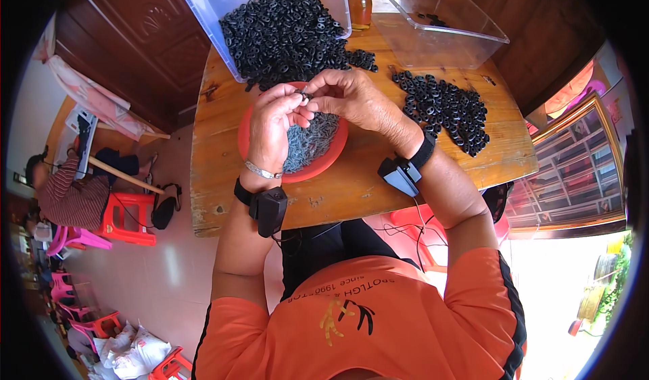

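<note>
From my remote feed, left hand and right hand pinch a small black ring above the red bowl; a slip could drop it among the grey pieces.

A wooden table is set before the person. A round bowl is placed on it near the front edge, with small wire parts in it. Both hands, the left hand and the right hand, are held together above the bowl, a small ring pinched between them. Behind the bowl, a tilted bin of rings is placed, some spilled onto the table. To the right, a loose ring pile is spread on the table; behind it a second bin is set. Between the bins a jar is stood. Stools are seen on the floor at left.
</note>
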`<state>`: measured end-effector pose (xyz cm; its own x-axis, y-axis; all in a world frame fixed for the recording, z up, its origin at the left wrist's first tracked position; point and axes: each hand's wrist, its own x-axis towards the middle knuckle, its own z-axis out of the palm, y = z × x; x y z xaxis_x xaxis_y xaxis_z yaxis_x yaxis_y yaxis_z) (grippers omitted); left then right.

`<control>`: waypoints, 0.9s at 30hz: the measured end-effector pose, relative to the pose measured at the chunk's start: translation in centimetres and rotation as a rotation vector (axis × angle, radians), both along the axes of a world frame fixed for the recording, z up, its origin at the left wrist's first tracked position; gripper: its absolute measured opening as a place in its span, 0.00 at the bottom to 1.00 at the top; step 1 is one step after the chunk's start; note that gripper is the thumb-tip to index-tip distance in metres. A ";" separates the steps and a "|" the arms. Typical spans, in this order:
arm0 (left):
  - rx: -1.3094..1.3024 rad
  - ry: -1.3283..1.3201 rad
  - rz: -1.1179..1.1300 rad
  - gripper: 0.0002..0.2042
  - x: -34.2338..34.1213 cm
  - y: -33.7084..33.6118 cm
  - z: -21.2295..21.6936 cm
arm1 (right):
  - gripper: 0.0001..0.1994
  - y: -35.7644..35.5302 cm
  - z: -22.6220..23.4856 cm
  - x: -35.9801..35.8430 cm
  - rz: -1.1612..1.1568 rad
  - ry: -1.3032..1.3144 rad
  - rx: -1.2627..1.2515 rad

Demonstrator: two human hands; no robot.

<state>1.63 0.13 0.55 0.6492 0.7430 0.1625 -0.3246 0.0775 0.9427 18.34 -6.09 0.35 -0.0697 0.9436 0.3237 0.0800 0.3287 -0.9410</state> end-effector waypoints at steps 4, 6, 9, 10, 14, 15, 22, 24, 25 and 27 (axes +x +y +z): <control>-0.008 0.011 0.026 0.08 -0.2 0.1 0.0 | 0.08 0.3 -0.1 0.0 -0.047 -0.028 0.000; 0.008 0.025 0.062 0.08 -0.1 0.2 -0.3 | 0.08 0.2 0.1 0.3 -0.083 -0.060 -0.025; 0.048 0.050 0.046 0.08 -0.1 0.1 -0.2 | 0.08 0.1 0.6 0.5 -0.183 -0.248 -0.082; 0.049 0.050 0.043 0.08 0.0 0.0 -0.1 | 0.07 0.1 0.3 0.6 -0.184 -0.210 -0.062; 0.049 0.068 0.062 0.08 0.0 -0.2 0.3 | 0.06 0.2 0.3 0.7 -0.166 -0.051 -0.078; 0.055 0.071 0.078 0.09 -0.1 -0.2 0.3 | 0.06 0.3 0.3 0.7 -0.165 -0.052 -0.078; 0.157 0.160 0.151 0.07 0.4 -0.7 0.1 | 0.08 0.3 0.7 1.5 -0.109 0.288 -0.228; 0.189 0.186 0.180 0.07 0.4 -0.6 -0.1 | 0.09 0.3 0.6 1.6 -0.097 0.350 -0.240; 0.189 0.186 0.179 0.07 0.4 -0.6 -0.1 | 0.09 0.3 0.5 1.6 -0.096 0.358 -0.219; 0.222 0.185 0.188 0.07 0.5 -0.7 -0.2 | 0.08 0.2 0.6 1.5 -0.098 0.366 -0.198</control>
<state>2.10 -0.52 0.35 0.5383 0.8119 0.2258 -0.1355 -0.1811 0.9741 19.85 -5.84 0.92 0.1088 0.9865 0.1223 -0.2493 0.1461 -0.9573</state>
